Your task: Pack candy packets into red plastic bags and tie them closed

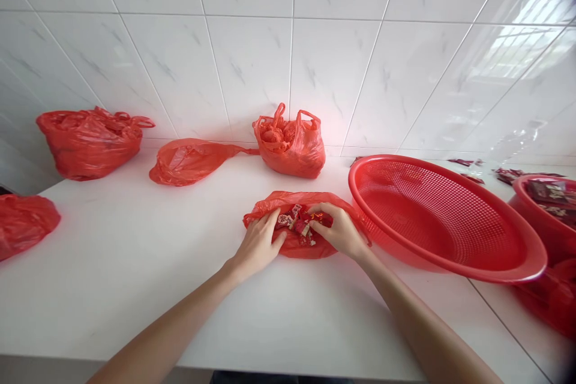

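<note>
In the middle of the counter, a thin red plastic bag (299, 198) lies with its mouth spread, and several small wrapped packets (297, 222) in red, dark and white show inside. My left hand (257, 246) rests over the bag's left rim, its fingers stretched inside against the packets and its thumb apart. From the right, my right hand (337, 228) reaches into the same bag. Its thumb and bent forefinger close around a small red packet among the others; the other fingers are partly hidden.
A large red mesh basket (405, 216) stands right of the bag. Behind it are a filled red bag with handles (292, 150) and a flatter red bag (189, 162). More red bags (92, 144) stand left. At far right are a packet-filled red basket (524, 186) and a clear bottle (517, 144).
</note>
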{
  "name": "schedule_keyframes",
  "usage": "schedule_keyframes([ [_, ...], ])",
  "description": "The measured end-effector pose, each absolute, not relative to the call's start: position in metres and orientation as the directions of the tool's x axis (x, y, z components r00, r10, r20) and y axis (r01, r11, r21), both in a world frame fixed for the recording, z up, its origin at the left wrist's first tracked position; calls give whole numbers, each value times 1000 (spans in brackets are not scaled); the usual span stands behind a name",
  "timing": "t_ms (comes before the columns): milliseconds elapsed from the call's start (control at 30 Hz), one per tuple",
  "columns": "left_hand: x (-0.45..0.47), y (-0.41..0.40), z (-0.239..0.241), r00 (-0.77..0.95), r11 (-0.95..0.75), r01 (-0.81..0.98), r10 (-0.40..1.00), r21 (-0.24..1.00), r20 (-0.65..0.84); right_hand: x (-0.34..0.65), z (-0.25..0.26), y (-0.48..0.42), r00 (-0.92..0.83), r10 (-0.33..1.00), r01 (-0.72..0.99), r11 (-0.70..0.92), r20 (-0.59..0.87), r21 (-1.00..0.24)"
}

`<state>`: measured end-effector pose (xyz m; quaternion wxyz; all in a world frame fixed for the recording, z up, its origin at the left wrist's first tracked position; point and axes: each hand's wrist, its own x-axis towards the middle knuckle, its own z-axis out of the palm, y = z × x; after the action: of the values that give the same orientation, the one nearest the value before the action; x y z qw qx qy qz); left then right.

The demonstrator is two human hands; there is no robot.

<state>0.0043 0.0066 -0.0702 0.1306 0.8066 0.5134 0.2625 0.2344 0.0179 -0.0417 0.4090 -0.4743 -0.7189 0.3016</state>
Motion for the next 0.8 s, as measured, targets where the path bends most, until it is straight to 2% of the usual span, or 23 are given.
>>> schedule_keyframes([
  [367,-2,14,-65,240,-366,853,908,372,345,245,-38,21,-242,920,544,392,308,-742],
  [533,-13,20,-54,218,-376,840,895,391,390,252,-17,10,-486,847,522,480,216,-706],
  [600,-18,22,-47,198,-398,818,872,416,447,253,-6,3,-570,794,479,528,209,-701],
  [700,-26,24,-35,154,-485,754,787,444,598,252,8,-8,-583,753,440,608,305,-660],
  [800,-38,26,-22,52,-512,749,677,420,734,256,14,-13,-552,754,590,655,356,-473],
])
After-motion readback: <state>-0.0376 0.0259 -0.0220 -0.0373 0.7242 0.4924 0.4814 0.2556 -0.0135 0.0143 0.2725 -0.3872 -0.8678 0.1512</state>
